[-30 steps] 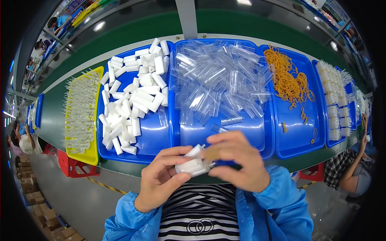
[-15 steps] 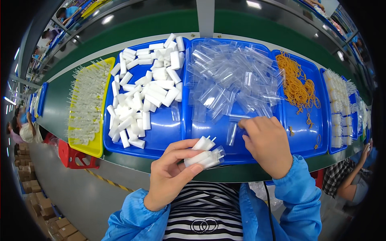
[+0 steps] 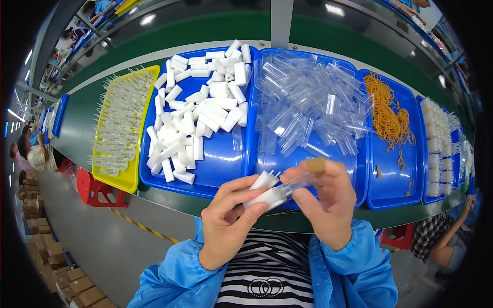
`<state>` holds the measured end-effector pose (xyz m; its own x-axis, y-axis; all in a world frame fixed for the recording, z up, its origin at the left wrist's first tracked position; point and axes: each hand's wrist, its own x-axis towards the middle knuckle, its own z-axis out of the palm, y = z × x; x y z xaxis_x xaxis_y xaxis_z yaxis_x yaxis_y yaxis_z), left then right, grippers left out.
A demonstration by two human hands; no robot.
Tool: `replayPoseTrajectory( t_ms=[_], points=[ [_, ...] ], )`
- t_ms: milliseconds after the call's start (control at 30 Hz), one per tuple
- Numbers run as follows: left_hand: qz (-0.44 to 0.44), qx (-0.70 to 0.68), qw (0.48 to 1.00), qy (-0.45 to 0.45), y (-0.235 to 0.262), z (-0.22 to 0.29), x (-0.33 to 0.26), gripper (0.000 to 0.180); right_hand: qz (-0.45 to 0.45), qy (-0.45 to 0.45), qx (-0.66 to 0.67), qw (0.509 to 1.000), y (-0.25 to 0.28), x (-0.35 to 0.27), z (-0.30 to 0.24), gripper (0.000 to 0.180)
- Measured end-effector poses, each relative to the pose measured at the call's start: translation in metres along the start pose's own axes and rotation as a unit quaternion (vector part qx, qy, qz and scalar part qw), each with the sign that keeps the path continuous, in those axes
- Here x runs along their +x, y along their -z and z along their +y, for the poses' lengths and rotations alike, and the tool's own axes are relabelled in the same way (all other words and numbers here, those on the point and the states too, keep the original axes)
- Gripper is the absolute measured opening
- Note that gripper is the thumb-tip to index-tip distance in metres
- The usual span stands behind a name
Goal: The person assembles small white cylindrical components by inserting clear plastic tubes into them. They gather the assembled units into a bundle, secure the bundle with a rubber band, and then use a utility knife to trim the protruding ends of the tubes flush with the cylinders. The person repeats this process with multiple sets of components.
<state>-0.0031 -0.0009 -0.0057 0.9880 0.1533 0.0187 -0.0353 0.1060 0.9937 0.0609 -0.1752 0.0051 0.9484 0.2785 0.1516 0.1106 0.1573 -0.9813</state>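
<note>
My left hand point(image 3: 226, 220) is closed around a few white foam-like cylinders point(image 3: 268, 199) with thin white pins sticking out of their ends. Clear film covers at least part of one. Close beside it, my right hand point(image 3: 331, 210) pinches a clear plastic sleeve point(image 3: 298, 184), its far end meeting the held cylinders. A tan wrap point(image 3: 316, 165) covers one right fingertip. Behind my hands, a blue tray holds a heap of clear plastic sleeves point(image 3: 308, 97). To its left lie many loose white cylinders point(image 3: 205, 110) in another blue tray point(image 3: 221, 161).
Orange rubber bands point(image 3: 387, 115) fill part of a blue tray point(image 3: 385, 190) on the right. A yellow tray point(image 3: 131, 177) of pinned white pieces stands left. Further right are racks of similar pieces point(image 3: 436, 128). A red stool point(image 3: 95, 189) and cartons point(image 3: 56, 251) sit below; other people work nearby.
My right hand has come from the sleeve tray toward my left hand, bringing a clear plastic sleeve up against the held cylinders. The whole view has shifted slightly.
</note>
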Motion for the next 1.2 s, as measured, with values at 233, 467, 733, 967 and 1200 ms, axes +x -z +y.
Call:
replayPoseTrajectory(
  t_ms=[233,467,733,967,1200],
  points=[
    [-0.024,0.021,0.999,-0.014,-0.001,0.004,-0.002,0.025,0.023,0.053,-0.094,0.994,0.001,-0.012,0.009,0.033],
    [-0.018,0.08,0.996,-0.036,0.002,0.006,-0.001,0.022,-0.033,-0.033,0.068,0.997,0.009,-0.006,0.003,0.032],
    [0.003,0.199,0.978,-0.068,-0.001,0.015,-0.001,0.025,-0.026,-0.062,0.016,0.998,0.009,-0.003,0.003,0.02],
    [-0.079,0.093,0.989,-0.086,0.005,0.012,0.006,0.029,0.021,-0.069,0.021,0.997,0.027,0.001,0.002,0.033],
    [-0.064,-0.035,0.992,-0.1,0.008,-0.007,-0.003,0.021,-0.054,-0.039,0.023,0.998,0.029,-0.012,0.008,0.039]
  ],
)
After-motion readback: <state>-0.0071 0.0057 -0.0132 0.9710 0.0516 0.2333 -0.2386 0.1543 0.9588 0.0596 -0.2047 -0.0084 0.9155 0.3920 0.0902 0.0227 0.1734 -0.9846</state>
